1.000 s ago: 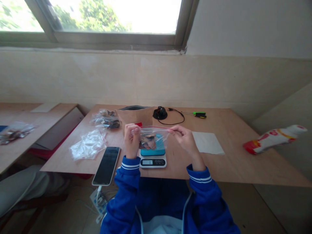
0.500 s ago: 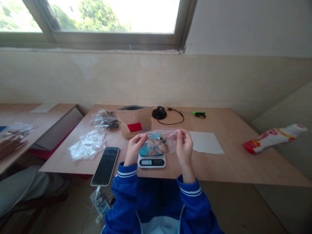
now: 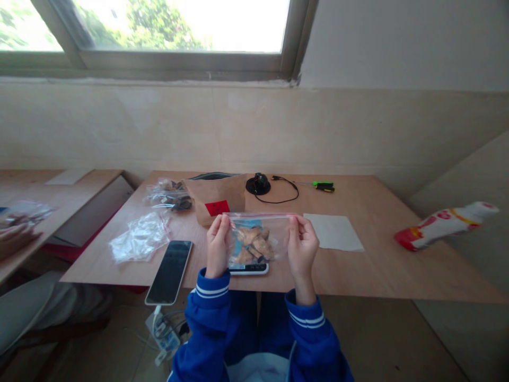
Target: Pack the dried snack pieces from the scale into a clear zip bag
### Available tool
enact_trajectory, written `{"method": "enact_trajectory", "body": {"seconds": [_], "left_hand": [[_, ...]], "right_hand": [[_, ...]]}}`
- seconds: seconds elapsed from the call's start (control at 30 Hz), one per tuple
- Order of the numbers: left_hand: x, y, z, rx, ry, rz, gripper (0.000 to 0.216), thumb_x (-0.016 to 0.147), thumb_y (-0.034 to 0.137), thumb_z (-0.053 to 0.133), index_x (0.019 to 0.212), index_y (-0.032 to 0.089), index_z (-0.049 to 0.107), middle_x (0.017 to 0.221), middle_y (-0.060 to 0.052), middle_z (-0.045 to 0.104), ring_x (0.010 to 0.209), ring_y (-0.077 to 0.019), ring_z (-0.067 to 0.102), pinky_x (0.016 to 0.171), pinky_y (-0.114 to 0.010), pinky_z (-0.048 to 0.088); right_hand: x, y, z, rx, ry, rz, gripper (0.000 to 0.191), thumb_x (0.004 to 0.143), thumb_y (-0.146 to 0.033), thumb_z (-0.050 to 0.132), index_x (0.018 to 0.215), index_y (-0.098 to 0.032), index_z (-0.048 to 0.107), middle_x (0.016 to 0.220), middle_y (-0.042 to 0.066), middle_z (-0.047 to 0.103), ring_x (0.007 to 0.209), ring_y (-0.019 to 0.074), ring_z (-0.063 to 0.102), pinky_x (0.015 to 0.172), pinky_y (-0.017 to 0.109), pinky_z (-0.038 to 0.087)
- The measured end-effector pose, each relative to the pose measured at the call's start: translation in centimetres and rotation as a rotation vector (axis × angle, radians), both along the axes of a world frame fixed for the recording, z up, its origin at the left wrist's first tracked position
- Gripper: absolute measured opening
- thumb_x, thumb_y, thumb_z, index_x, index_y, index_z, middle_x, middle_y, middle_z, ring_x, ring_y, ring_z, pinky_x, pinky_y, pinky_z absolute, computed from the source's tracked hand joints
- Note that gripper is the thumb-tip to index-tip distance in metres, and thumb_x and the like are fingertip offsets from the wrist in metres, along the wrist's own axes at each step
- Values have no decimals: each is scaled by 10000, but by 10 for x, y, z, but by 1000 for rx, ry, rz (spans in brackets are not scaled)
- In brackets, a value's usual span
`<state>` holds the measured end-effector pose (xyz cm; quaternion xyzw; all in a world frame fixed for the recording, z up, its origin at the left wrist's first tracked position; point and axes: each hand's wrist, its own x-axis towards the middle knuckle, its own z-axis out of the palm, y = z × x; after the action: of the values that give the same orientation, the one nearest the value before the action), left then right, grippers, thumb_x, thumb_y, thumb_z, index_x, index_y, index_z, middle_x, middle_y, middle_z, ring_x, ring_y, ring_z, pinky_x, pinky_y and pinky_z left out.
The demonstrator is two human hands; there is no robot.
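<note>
Stretched between my hands is a clear zip bag point(image 3: 280, 241) holding several brown, dried-looking pieces point(image 3: 254, 244). My left hand point(image 3: 217, 241) pinches its upper left corner, and my right hand point(image 3: 303, 244) grips the upper right one. Behind and below the bag lies a small digital kitchen scale point(image 3: 258, 269), its blue top seen through the plastic and much of its display covered. A brown paper pouch point(image 3: 234, 193) with a red label stands just behind the bag.
To the left lie a phone point(image 3: 170, 273) on a cable, a pile of clear bags point(image 3: 141, 239) and filled bags point(image 3: 169, 195). Behind are a black camera-like device point(image 3: 258, 184) and screwdrivers point(image 3: 324, 186). White paper point(image 3: 334, 232) and a bottle point(image 3: 441, 227) lie right. A co-worker's hand point(image 3: 16, 239) shows far left.
The bag has come lower and faces me flatter, now covering most of the scale's display. Its brown pieces have settled toward the bottom. My left hand has shifted slightly right.
</note>
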<state>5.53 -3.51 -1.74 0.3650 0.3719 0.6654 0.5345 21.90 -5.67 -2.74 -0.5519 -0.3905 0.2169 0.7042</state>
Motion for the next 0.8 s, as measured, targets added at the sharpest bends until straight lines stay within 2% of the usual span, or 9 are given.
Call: {"method": "enact_trajectory", "body": {"seconds": [0.1,0.17,0.3,0.43,0.5,0.63,0.7,0.8], "left_hand": [[0,-1,-4,-29,72,-38,366,786,536,674,719,188,580,505,78,359,399,-41,264,365,-184,206],[2,-2,-7,-18,130,-38,371,814,566,626,785,196,617,488,78,343,385,-50,264,350,-195,190],[7,-5,-9,42,236,-1,382,855,560,572,867,190,667,562,52,430,441,-62,353,404,-194,291],[5,-5,-12,80,328,69,343,851,504,608,786,170,654,607,32,520,518,-77,450,517,-203,382],[2,-5,-14,69,334,112,324,839,475,636,747,165,626,613,27,548,567,-92,500,572,-208,416],[-2,-9,-21,1,328,116,301,811,447,676,763,157,610,693,3,621,655,-114,572,634,-219,456],[-4,-11,-23,-17,322,83,299,828,452,653,805,155,619,733,-9,647,700,-129,604,674,-235,480],[-7,-13,-22,-14,328,41,305,846,460,625,828,156,615,742,-13,664,709,-144,630,696,-257,502]], "right_hand": [[3,-3,-2,-49,8,13,382,829,-541,598,883,-163,605,620,-9,593,486,110,513,431,216,397],[3,-4,-4,-64,21,18,379,814,-539,617,864,-164,596,585,-26,564,478,109,511,424,209,392],[2,-7,-5,-51,30,47,365,770,-503,686,880,-164,610,769,27,664,639,132,619,552,220,488],[5,-11,-5,-127,32,75,389,782,-528,668,894,-155,657,669,7,659,467,99,523,429,207,411],[7,-11,-6,-162,34,76,417,786,-545,657,898,-143,681,668,26,684,458,107,528,431,220,424],[12,-12,-12,-177,-12,103,438,836,-556,587,918,-143,708,809,89,745,696,198,683,656,309,548],[13,-13,-15,-175,-50,94,438,846,-557,567,921,-148,708,888,107,751,808,231,702,758,350,550],[14,-16,-17,-165,-85,55,430,838,-554,576,916,-149,697,936,118,746,855,246,696,800,369,538]]}}
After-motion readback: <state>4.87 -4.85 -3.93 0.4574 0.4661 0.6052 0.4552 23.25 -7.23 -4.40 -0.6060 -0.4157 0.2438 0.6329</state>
